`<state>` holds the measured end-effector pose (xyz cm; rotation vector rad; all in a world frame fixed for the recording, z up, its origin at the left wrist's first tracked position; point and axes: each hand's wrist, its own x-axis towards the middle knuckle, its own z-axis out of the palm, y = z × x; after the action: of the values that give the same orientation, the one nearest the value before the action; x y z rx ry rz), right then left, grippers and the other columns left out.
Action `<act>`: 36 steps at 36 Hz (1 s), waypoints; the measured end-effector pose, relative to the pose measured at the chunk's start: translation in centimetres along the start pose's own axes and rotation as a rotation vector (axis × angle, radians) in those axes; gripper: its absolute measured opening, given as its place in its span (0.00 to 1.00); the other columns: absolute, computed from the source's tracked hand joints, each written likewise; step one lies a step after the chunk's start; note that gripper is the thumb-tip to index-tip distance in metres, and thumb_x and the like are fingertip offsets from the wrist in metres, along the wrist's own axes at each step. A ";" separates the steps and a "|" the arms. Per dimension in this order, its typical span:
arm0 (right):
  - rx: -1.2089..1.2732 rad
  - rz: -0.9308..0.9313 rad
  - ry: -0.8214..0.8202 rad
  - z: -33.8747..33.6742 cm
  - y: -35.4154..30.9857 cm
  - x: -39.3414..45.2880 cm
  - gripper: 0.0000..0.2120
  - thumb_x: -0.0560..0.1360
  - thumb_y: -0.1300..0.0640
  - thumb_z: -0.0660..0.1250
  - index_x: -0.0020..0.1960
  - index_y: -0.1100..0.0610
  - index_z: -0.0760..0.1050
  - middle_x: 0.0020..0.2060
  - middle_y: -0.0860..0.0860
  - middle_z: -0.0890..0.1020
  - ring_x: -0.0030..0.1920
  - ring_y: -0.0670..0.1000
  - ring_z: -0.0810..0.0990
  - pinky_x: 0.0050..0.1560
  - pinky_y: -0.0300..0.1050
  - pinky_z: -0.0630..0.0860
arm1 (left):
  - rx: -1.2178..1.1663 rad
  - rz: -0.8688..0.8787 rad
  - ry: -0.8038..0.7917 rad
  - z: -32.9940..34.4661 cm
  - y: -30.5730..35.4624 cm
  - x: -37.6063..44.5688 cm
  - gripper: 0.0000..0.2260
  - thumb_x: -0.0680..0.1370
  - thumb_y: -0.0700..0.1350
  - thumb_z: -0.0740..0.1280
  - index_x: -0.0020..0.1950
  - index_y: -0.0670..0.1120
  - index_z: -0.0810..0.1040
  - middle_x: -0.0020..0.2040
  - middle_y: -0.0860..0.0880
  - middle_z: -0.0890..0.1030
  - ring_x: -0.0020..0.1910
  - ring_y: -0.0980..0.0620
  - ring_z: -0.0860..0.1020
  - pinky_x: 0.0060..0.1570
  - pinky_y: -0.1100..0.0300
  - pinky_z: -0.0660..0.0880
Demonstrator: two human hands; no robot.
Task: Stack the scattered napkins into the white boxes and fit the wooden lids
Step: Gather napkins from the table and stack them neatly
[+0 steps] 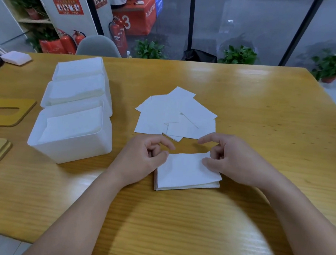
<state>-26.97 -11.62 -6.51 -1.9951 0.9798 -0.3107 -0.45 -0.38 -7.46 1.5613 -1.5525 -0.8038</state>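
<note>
Table (245, 105): we see glossy yellow wood with a fine straight grain, and both our bare forearms reach over its near edge.
Napkin stack (187, 174): a small squared pile of thin white paper squares lies flat between our hands, its layered edges showing along the near side.
Left hand (146, 156): our fingers are curled, thumb and fingertips pinching the stack's left edge.
Right hand (229, 158): our thumb presses on the top sheet at the stack's right edge, the forefinger stretched out above, the other fingers curled behind the edge.
Loose napkins (176, 114): flat white squares lie fanned and overlapping just beyond the stack.
Boxes (73, 120): three white matte plastic boxes with rounded corners stand in a row on the left, touching, each holding white napkins, all uncovered.
Lids (7, 110): flat wooden plates with rounded corners lie at the far left; one shows a rounded cut-out, others are stacked nearer us.
</note>
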 end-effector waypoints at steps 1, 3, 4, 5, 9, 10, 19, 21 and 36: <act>-0.024 -0.011 0.010 0.1 0.1 0.0 0.18 0.78 0.57 0.74 0.64 0.42 0.78 0.30 0.45 0.76 0.31 0.47 0.71 0.37 0.47 0.70 | 0.029 0.002 0.001 0.1 0.0 -0.1 0.09 0.83 0.40 0.72 0.52 0.55 0.86 0.29 0.49 0.70 0.30 0.54 0.69 0.42 0.70 0.72; -0.064 -0.031 0.023 0.1 0.2 -0.1 0.17 0.77 0.55 0.76 0.63 0.42 0.78 0.30 0.44 0.76 0.31 0.45 0.72 0.36 0.46 0.70 | 0.100 0.010 0.007 0.2 -0.2 -0.1 0.09 0.82 0.41 0.73 0.51 0.56 0.86 0.29 0.52 0.71 0.30 0.56 0.69 0.41 0.68 0.72; -0.085 -0.044 0.038 0.1 0.2 -0.1 0.15 0.77 0.53 0.77 0.61 0.42 0.79 0.30 0.44 0.76 0.30 0.45 0.71 0.36 0.45 0.69 | 0.133 0.016 0.015 0.3 -0.3 -0.2 0.09 0.82 0.42 0.73 0.51 0.57 0.86 0.29 0.53 0.70 0.30 0.56 0.69 0.40 0.67 0.72; -0.105 -0.059 0.068 0.0 0.2 0.0 0.13 0.77 0.51 0.77 0.59 0.43 0.80 0.30 0.44 0.76 0.31 0.44 0.71 0.36 0.44 0.69 | 0.157 0.021 0.029 0.3 -0.4 -0.2 0.09 0.81 0.42 0.73 0.51 0.57 0.85 0.29 0.54 0.70 0.30 0.56 0.69 0.40 0.67 0.72; -0.255 -0.156 0.223 0.2 0.8 0.6 0.13 0.78 0.42 0.75 0.60 0.42 0.82 0.49 0.39 0.79 0.48 0.43 0.77 0.48 0.39 0.73 | 0.221 0.019 0.143 0.1 -0.8 0.2 0.07 0.82 0.44 0.73 0.51 0.57 0.85 0.30 0.52 0.71 0.31 0.54 0.71 0.39 0.59 0.75; -0.295 -0.179 0.219 0.4 0.9 0.7 0.14 0.79 0.40 0.74 0.62 0.42 0.82 0.57 0.37 0.78 0.56 0.42 0.76 0.56 0.39 0.73 | 0.203 0.012 0.170 0.1 -0.8 0.3 0.07 0.82 0.44 0.72 0.51 0.57 0.85 0.30 0.50 0.72 0.31 0.53 0.71 0.38 0.60 0.74; -0.534 -0.176 0.132 1.4 1.1 1.0 0.31 0.81 0.31 0.62 0.80 0.44 0.72 0.80 0.36 0.67 0.75 0.47 0.62 0.75 0.50 0.57 | 0.166 0.010 0.178 0.5 -1.1 0.4 0.07 0.83 0.44 0.72 0.52 0.57 0.86 0.40 0.52 0.80 0.41 0.50 0.78 0.44 0.56 0.78; -0.569 -0.176 0.139 1.5 1.0 1.1 0.34 0.82 0.31 0.61 0.82 0.47 0.70 0.80 0.37 0.67 0.75 0.48 0.62 0.76 0.49 0.57 | 0.172 0.010 0.179 0.5 -1.1 0.4 0.07 0.83 0.44 0.72 0.53 0.57 0.86 0.41 0.52 0.80 0.42 0.49 0.79 0.45 0.56 0.78; -0.257 -0.522 0.414 1.9 0.6 1.1 0.09 0.77 0.64 0.77 0.54 0.53 0.88 0.54 0.42 0.86 0.59 0.47 0.82 0.58 0.54 0.80 | 0.148 0.077 0.222 0.8 -0.2 0.4 0.18 0.77 0.49 0.81 0.65 0.61 0.86 0.52 0.56 0.74 0.47 0.50 0.75 0.47 0.66 0.72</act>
<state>-25.54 -11.48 -8.23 -2.4688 0.7499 -0.9544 -0.97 -0.83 -7.99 1.6257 -1.5257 -0.4640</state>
